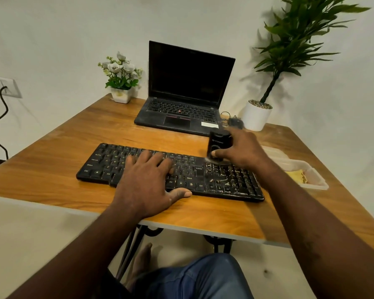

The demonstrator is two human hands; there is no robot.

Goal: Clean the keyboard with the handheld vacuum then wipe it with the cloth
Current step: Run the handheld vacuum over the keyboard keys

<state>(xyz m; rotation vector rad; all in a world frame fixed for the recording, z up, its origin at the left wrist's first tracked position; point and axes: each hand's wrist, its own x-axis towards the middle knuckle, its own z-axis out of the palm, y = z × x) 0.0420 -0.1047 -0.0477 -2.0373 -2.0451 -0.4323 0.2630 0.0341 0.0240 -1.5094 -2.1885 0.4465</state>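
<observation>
A black keyboard (214, 180) lies across the wooden table, with pale dust and crumbs on its right half. My left hand (149, 182) rests flat on the keys near the middle, fingers straight, thumb at the front edge. My right hand (244, 149) grips a small black handheld vacuum (218, 143) that stands upright on the keyboard's far right edge. A yellow cloth (296, 176) lies in a clear plastic tray (313, 184) to the right of the keyboard.
An open black laptop (188, 93) stands behind the keyboard. A mouse (235, 123) with its cable lies beside a white pot with a tall plant (257, 117). A small flower pot (121, 96) stands at the back left. The table's front edge (181, 228) is close to my knees.
</observation>
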